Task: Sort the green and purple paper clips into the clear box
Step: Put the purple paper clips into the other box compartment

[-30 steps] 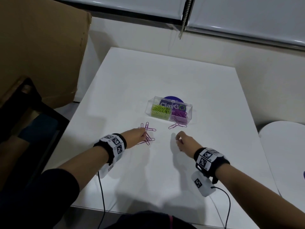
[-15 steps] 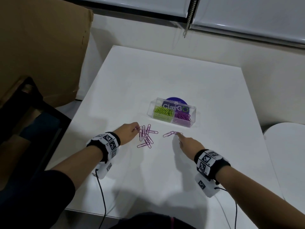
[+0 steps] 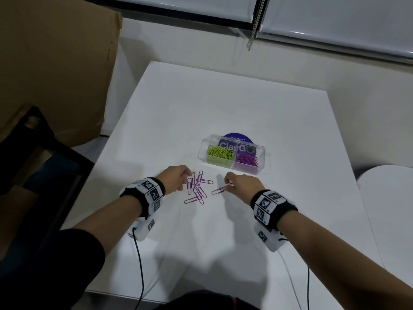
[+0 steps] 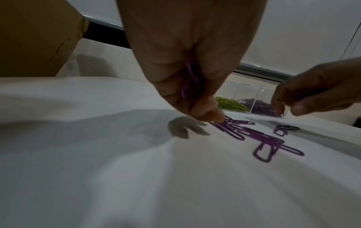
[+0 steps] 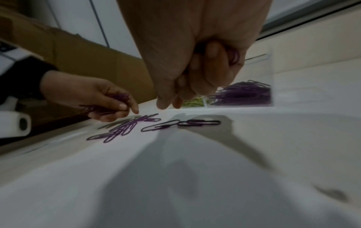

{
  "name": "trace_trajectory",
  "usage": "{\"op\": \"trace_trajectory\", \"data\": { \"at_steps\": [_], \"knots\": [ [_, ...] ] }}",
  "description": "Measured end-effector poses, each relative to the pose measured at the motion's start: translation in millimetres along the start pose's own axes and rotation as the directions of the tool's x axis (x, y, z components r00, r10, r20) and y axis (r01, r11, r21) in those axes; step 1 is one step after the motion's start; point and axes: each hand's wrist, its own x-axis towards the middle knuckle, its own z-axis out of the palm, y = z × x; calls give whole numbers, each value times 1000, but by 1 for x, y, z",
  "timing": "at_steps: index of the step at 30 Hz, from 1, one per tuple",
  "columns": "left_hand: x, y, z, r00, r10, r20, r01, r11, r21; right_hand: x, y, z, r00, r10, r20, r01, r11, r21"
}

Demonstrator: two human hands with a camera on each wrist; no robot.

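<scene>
A clear box [image 3: 261,151] stands mid-table, green paper clips [image 3: 220,153] in its left compartment and purple paper clips [image 3: 247,159] in its right. Several loose purple clips [image 3: 197,189] lie in a heap in front of it. My left hand [image 3: 186,175] is at the heap's left edge, fingertips [image 4: 213,115] touching it, with purple clips [image 4: 190,77] gripped in the curled palm. My right hand [image 3: 226,183] hovers just right of the heap, fingers curled round a purple clip [image 5: 234,55]. Two linked clips [image 3: 218,190] lie beside it.
The white table [image 3: 223,104] has a brown cardboard sheet [image 3: 55,70] leaning at its left and a dark chair [image 3: 33,166] below that. A purple round sticker [image 3: 237,137] shows behind the box. Wrist cables [image 3: 139,265] trail off the near edge.
My left hand drew back from on top of the heap to its left edge. My right fingers reached the two linked clips and dragged them nearer and leftward.
</scene>
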Motion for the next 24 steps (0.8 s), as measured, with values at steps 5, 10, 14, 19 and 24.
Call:
{"op": "trace_trajectory", "data": {
  "at_steps": [5,10,14,19,24],
  "knots": [
    [-1,6,1,1000,-20,-7,21,962,274,12,-17,2,989,-74,128,87,992,-95],
    [1,4,4,995,2,-99,50,851,523,14,-18,0,991,-74,115,77,997,-16],
    [-1,7,6,987,-1,-158,86,841,534,8,-4,-2,999,-10,34,3,978,210],
    [-2,4,3,987,127,-100,-38,781,623,-1,21,-8,997,73,25,-77,954,289],
    [-1,3,-8,985,167,48,-161,771,617,-2,32,0,995,102,-9,-96,958,270]
  ]
}}
